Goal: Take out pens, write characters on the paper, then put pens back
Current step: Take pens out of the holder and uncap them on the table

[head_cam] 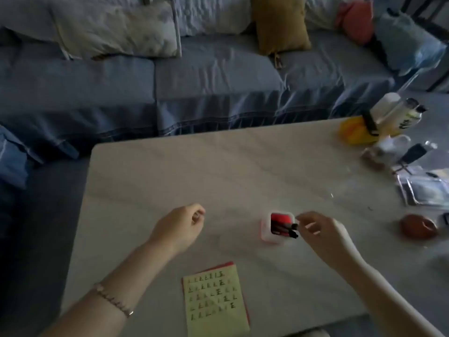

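1. Head view: the right hand [318,229] pinches loosely at the pens [285,230] leaning out of the pen holder [277,227]; whether it grips one, I cannot tell.
2. The left hand [181,224] hovers loosely curled, holding nothing.
3. The yellow paper [215,299], full of characters, lies near the table [218,171] edge, within writing reach.

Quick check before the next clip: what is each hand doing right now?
Left hand: loosely curled above the table, holding nothing.
Right hand: fingertips at the pens in the holder; grip cannot be told.
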